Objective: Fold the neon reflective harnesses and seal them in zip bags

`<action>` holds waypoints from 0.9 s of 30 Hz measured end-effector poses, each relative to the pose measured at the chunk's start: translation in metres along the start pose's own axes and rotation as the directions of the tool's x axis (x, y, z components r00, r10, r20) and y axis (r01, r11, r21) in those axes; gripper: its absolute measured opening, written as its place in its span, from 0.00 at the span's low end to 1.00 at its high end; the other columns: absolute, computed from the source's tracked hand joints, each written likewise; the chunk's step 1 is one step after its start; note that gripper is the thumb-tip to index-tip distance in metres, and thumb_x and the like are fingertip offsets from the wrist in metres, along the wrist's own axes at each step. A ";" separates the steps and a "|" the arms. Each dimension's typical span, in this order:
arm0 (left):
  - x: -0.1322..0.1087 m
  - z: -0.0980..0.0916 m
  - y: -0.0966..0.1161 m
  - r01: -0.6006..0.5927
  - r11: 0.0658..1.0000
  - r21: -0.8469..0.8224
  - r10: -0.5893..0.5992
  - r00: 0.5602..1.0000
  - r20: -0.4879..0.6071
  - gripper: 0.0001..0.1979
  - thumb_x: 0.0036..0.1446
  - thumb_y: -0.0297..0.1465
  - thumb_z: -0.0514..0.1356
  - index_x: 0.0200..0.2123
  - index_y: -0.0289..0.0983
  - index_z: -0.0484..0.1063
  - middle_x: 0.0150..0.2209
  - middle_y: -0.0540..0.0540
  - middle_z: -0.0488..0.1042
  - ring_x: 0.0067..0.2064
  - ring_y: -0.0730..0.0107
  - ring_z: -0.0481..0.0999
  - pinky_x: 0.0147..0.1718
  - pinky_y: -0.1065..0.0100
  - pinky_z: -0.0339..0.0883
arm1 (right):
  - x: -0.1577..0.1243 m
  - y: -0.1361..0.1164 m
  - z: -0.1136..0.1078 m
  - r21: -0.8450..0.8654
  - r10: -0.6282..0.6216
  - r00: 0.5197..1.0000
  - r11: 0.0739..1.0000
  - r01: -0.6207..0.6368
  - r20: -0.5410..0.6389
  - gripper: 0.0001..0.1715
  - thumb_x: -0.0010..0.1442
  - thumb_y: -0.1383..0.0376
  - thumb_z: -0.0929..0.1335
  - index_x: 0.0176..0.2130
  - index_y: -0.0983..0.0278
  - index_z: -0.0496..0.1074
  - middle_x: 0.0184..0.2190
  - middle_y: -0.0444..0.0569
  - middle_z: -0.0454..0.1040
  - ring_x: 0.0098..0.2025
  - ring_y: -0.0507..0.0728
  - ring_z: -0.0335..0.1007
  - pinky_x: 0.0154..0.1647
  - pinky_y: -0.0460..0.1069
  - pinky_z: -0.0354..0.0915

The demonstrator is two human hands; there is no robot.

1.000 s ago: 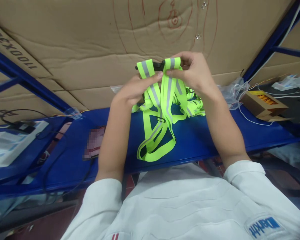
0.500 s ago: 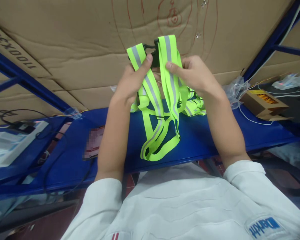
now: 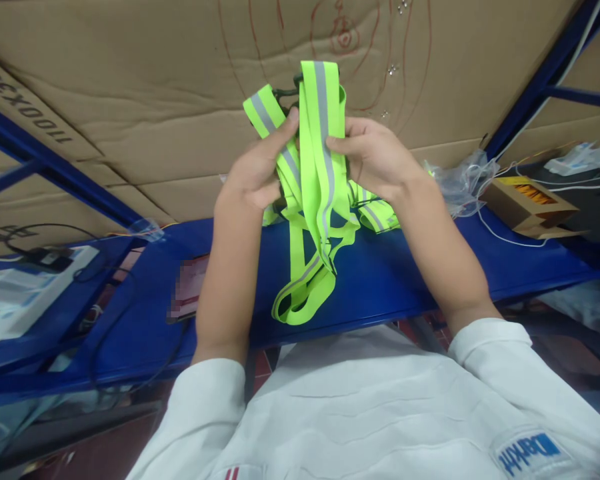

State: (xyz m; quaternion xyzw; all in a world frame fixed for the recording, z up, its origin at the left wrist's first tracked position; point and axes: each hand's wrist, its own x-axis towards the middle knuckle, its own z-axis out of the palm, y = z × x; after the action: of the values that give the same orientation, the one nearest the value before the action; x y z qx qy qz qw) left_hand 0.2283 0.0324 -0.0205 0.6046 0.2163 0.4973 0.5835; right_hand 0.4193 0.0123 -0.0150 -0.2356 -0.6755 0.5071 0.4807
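Observation:
A neon-yellow strap harness (image 3: 316, 200) with grey reflective stripes hangs between both hands above the blue shelf (image 3: 390, 280). My left hand (image 3: 257, 177) pinches its left strap, thumb pressed against the stripe. My right hand (image 3: 370, 157) grips the taller folded strap from the right side. A black plastic buckle (image 3: 286, 93) joins the two strap tops, partly hidden. The lower loops drape down onto the shelf near its front edge. More of the same yellow strapping (image 3: 377, 213) lies bunched on the shelf behind my right wrist.
Cardboard sheets (image 3: 155, 100) form the wall behind. Crumpled clear plastic bags (image 3: 460, 183) and a small open brown box (image 3: 527, 203) sit at right with white cables. At left, a white device (image 3: 25, 293) and black cables lie on the shelf.
Both hands have raised the harness and drawn its two top straps closer together; the hanging loops have narrowed and shifted slightly left.

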 end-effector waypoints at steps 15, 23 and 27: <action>-0.019 0.003 0.000 0.033 0.988 0.151 -0.039 0.999 0.032 0.15 0.60 0.33 0.71 0.50 0.35 0.80 0.47 0.43 0.82 0.58 0.50 0.81 0.58 0.54 0.75 | 0.001 -0.003 -0.001 0.249 -0.116 0.989 0.964 0.090 0.092 0.10 0.67 0.61 0.67 0.40 0.54 0.80 0.47 0.42 0.84 0.62 0.55 0.76 0.63 0.51 0.73; -0.012 0.020 -0.010 -0.126 0.975 0.183 0.132 0.991 -0.019 0.23 0.49 0.31 0.77 0.48 0.40 0.78 0.49 0.46 0.82 0.61 0.53 0.79 0.61 0.57 0.73 | -0.003 0.004 0.008 0.164 -0.124 0.989 0.980 0.110 0.082 0.11 0.72 0.59 0.67 0.40 0.59 0.77 0.42 0.42 0.83 0.49 0.52 0.80 0.59 0.48 0.73; -0.007 0.016 -0.017 -0.107 0.976 0.190 0.118 0.992 -0.047 0.22 0.48 0.30 0.77 0.46 0.40 0.78 0.45 0.47 0.82 0.59 0.54 0.80 0.59 0.57 0.75 | -0.001 0.004 0.005 -0.062 -0.072 0.997 0.996 0.070 -0.028 0.11 0.72 0.59 0.68 0.38 0.60 0.76 0.36 0.42 0.81 0.43 0.52 0.79 0.47 0.45 0.74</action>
State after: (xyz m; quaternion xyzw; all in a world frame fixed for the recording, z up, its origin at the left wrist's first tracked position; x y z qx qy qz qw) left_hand 0.2449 0.0226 -0.0357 0.6532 0.2442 0.5246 0.4884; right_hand 0.4149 0.0104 -0.0194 -0.2335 -0.6911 0.4654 0.5012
